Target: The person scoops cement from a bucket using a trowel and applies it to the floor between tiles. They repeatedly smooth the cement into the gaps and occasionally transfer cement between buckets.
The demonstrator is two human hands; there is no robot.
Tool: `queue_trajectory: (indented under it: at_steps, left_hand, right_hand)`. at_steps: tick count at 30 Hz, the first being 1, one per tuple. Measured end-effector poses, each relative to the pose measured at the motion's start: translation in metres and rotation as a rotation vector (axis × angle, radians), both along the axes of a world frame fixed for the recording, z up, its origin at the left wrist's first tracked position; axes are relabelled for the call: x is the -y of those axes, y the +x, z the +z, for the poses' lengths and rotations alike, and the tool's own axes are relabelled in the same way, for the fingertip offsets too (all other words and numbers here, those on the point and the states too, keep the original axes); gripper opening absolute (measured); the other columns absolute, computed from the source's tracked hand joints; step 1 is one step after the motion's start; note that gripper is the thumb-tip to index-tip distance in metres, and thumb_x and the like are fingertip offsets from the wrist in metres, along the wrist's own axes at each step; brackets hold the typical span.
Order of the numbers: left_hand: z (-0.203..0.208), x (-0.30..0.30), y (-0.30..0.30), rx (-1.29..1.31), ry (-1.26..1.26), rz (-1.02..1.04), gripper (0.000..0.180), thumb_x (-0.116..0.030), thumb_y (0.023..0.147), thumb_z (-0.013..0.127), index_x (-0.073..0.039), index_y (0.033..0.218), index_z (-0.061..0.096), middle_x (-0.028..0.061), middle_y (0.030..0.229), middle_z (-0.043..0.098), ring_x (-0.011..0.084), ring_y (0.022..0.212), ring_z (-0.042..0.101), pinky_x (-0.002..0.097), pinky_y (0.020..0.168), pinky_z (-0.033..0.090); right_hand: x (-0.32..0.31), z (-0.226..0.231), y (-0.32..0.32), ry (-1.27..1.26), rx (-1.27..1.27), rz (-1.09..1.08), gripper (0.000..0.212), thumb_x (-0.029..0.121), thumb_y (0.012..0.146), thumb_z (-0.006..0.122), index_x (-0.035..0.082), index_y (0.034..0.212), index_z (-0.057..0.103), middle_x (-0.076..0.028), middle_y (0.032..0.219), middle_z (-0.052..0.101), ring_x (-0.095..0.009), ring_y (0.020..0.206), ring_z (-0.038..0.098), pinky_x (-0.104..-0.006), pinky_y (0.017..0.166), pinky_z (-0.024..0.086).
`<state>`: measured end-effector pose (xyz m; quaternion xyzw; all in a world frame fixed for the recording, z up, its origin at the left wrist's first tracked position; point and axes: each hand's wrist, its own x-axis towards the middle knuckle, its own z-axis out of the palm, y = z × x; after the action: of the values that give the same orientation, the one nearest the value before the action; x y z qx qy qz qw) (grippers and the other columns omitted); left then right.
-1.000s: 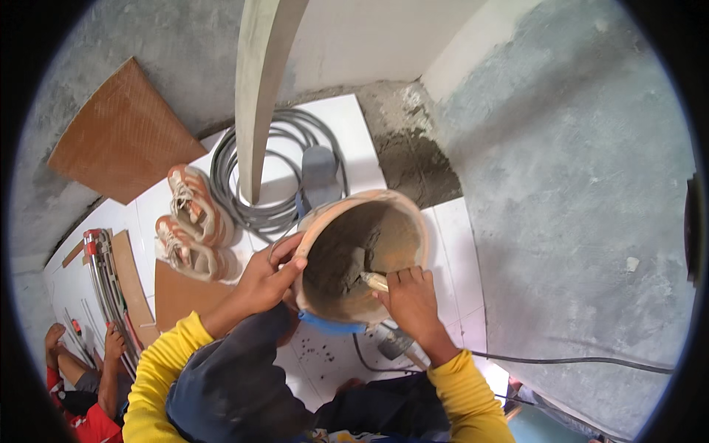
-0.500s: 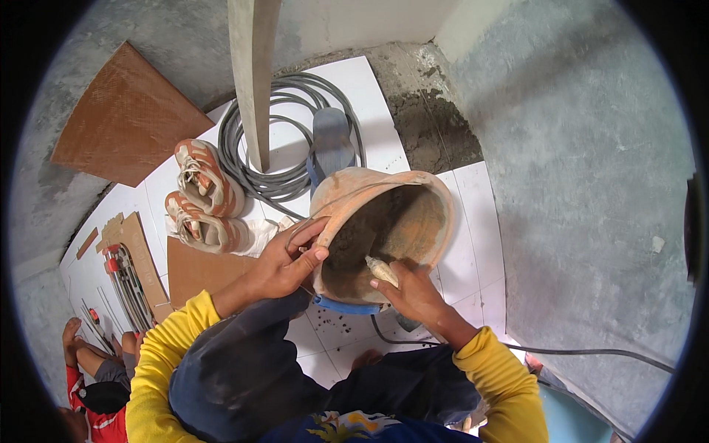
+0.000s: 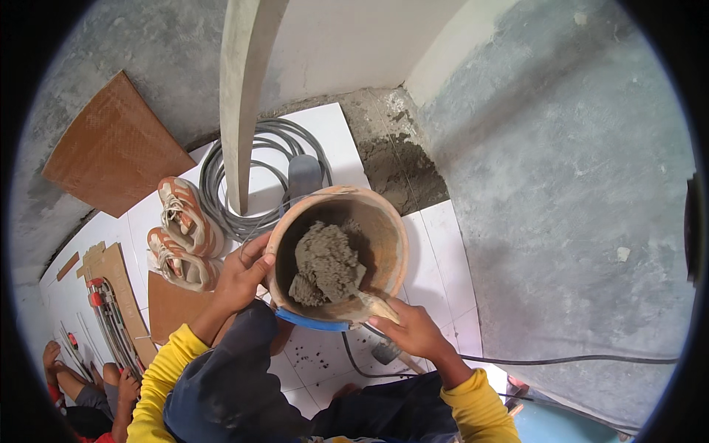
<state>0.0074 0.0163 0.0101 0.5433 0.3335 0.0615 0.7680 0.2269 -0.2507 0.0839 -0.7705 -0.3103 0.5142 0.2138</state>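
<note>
In front of me is an orange, mortar-stained bucket (image 3: pixel 390 244), its mouth facing up toward me. My left hand (image 3: pixel 242 279) grips its left rim, thumb on the edge. A trowel (image 3: pixel 378 306) with a pale, dirty handle is in my closed right hand (image 3: pixel 412 328), at the bucket's near right rim. A heap of wet grey mortar (image 3: pixel 325 258) sits inside the bucket over the trowel's blade, which is mostly hidden. Along the bucket's near rim runs a blue strip (image 3: pixel 313 320).
Beyond the bucket lie a coiled grey hose (image 3: pixel 210 181), a dark sandal (image 3: pixel 305 173) and a concrete post (image 3: pixel 240 111). Shoes (image 3: pixel 188 218) stand left. Rough mortar (image 3: pixel 402 173) covers the far corner beside white tiles (image 3: pixel 447 258). Another person's hand (image 3: pixel 127 387) is lower left.
The bucket has gone from tilted rightward to nearly upright. Mortar now shows heaped at the trowel. My right hand has moved down to the near rim, and the whole view has shifted.
</note>
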Motion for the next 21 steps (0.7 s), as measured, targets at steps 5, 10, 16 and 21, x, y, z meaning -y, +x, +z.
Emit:
queue_trajectory:
  at_steps: [5, 10, 16, 21]
  left_hand:
    - [-0.011, -0.008, 0.001, 0.010, 0.029, 0.058, 0.055, -0.027, 0.105, 0.063, 0.003, 0.149, 0.050, 0.0091, 0.126, 0.069, 0.0133, 0.103, 0.068, 0.0281, 0.081, 0.058]
    - [-0.020, -0.012, -0.014, 0.001, 0.007, 0.053, 0.054, -0.026, 0.105, 0.063, 0.003, 0.149, 0.050, 0.0090, 0.123, 0.070, 0.0134, 0.100, 0.068, 0.0285, 0.078, 0.058]
    - [-0.035, -0.010, -0.021, 0.031, -0.028, 0.065, 0.054, -0.027, 0.105, 0.063, 0.002, 0.150, 0.050, 0.0075, 0.121, 0.070, 0.0125, 0.095, 0.068, 0.0277, 0.075, 0.058]
    - [-0.041, -0.010, -0.033, 0.040, -0.015, 0.073, 0.058, -0.026, 0.106, 0.063, 0.003, 0.153, 0.046, 0.0083, 0.129, 0.068, 0.0152, 0.106, 0.068, 0.0309, 0.084, 0.059]
  right_hand:
    - [0.011, 0.031, 0.026, -0.013, 0.138, -0.216, 0.043, 0.038, 0.102, 0.065, 0.000, 0.122, 0.066, -0.017, 0.084, 0.071, -0.028, 0.074, 0.069, -0.0381, 0.072, 0.053]
    - [-0.029, 0.025, 0.066, 0.205, 0.372, -0.419, 0.030, 0.026, 0.103, 0.064, -0.001, 0.115, 0.067, -0.016, 0.077, 0.069, -0.029, 0.065, 0.068, -0.0379, 0.063, 0.051]
    - [-0.120, -0.118, 0.153, 0.605, 0.995, -0.192, 0.034, 0.022, 0.097, 0.069, -0.001, 0.121, 0.063, -0.030, 0.100, 0.070, -0.046, 0.092, 0.069, -0.0515, 0.078, 0.053]
    - [-0.167, -0.184, 0.177, 0.482, 1.136, -0.367, 0.039, 0.028, 0.098, 0.070, -0.004, 0.119, 0.063, -0.024, 0.096, 0.071, -0.040, 0.084, 0.072, -0.0471, 0.072, 0.057]
